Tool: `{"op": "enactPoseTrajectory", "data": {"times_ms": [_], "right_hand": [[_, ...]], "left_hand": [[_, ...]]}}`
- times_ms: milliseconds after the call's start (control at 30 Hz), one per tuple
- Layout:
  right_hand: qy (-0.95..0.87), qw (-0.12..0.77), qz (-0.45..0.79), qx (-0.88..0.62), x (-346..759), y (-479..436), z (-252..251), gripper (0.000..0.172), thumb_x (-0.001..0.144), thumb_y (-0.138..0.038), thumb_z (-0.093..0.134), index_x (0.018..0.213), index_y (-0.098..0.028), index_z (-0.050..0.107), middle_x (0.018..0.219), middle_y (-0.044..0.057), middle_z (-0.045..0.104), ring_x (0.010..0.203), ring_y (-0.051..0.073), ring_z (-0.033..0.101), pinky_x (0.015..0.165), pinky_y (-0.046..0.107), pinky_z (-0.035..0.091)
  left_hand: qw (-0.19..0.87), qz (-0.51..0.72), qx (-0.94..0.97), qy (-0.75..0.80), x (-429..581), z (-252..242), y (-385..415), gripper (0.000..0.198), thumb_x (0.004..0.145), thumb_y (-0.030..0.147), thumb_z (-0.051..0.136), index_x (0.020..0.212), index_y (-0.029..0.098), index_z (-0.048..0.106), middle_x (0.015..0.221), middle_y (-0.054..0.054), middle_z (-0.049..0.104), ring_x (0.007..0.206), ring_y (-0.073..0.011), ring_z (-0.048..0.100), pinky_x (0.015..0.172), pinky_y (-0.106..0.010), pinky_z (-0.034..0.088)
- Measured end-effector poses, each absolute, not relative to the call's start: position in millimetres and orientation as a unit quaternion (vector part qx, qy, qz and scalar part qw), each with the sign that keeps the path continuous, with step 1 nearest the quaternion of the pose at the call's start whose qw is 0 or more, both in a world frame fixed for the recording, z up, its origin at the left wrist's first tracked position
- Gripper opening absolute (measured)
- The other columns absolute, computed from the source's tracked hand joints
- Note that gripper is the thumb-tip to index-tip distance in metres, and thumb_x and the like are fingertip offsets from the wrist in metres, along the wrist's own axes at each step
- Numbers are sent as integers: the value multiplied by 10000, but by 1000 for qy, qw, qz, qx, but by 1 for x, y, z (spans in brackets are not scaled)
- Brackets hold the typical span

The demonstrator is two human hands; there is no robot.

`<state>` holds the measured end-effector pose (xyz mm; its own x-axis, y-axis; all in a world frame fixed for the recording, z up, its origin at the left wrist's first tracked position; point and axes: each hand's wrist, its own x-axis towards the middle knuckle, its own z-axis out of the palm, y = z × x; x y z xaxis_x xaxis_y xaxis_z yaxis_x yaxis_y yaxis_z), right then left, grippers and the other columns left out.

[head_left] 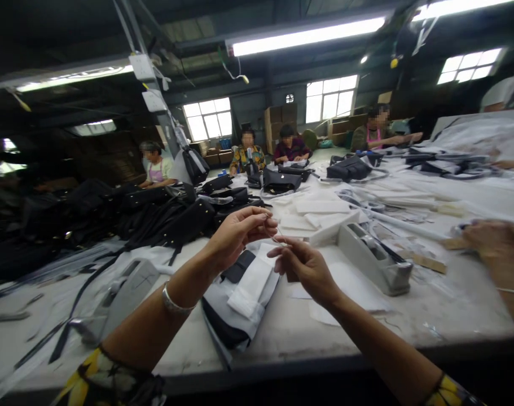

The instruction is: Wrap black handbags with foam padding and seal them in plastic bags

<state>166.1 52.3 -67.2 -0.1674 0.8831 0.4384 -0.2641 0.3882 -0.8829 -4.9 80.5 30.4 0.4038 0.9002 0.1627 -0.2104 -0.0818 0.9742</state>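
Left hand (245,234) and right hand (303,262) both pinching a thin string (281,232) between fingertips; string held above wrapped black-and-grey bag (228,324) lying on table (299,347); tape dispensers (373,262) either side.

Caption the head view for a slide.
Left hand and right hand pinch a thin strand over a grey-black bag.
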Motion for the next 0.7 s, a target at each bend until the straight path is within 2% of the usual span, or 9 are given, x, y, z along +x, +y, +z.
{"op": "enactPoseTrajectory", "data": {"times_ms": [67,167,267,367,533,633,700], "right_hand": [[-590,544,527,-279,164,52,-69,395,891,-516,640,1111,-189,667,927,85,751,566,127,645,476,230,494],[-629,456,545,-316,155,57,-71,423,877,-549,636,999,-151,715,840,95,750,497,111,610,367,184,394],[-669,380,545,-334,132,71,-76,426,874,-555,630,899,-143,734,740,76,737,459,92,588,327,156,343],[-666,349,570,-331,100,91,-87,435,856,-568,640,874,-144,734,768,71,748,447,83,583,299,143,309],[-646,334,599,-336,65,116,-103,417,860,-545,649,862,-140,744,628,37,709,413,66,534,324,134,321],[-636,339,602,-344,65,116,-105,413,873,-533,642,849,-133,741,538,10,656,409,59,515,345,128,319],[-630,341,605,-348,71,113,-106,428,871,-550,640,852,-133,735,528,3,644,396,59,498,336,134,302]], "left_hand": [[574,451,601,327,-31,20,78,271,793,334,754,973,148,677,915,-71,743,833,-171,703,864,-331,544],[457,455,627,437,-82,-6,79,338,817,434,715,1022,169,676,959,-71,737,905,-194,687,871,-340,526],[367,461,591,551,-135,-41,85,230,825,386,712,928,182,688,876,-22,705,901,-166,646,849,-279,496],[396,402,555,611,-172,-78,94,190,847,309,708,759,147,660,757,-13,647,793,-153,618,758,-278,511],[518,298,508,621,-187,-120,106,246,940,351,613,1060,137,628,995,-45,655,812,-154,641,715,-329,563],[579,284,485,591,-182,-130,110,270,945,350,607,1117,141,613,1037,-57,650,835,-159,645,721,-332,571],[606,297,475,565,-176,-130,110,255,949,348,602,1092,138,617,992,-46,650,783,-142,635,680,-308,563]]}}
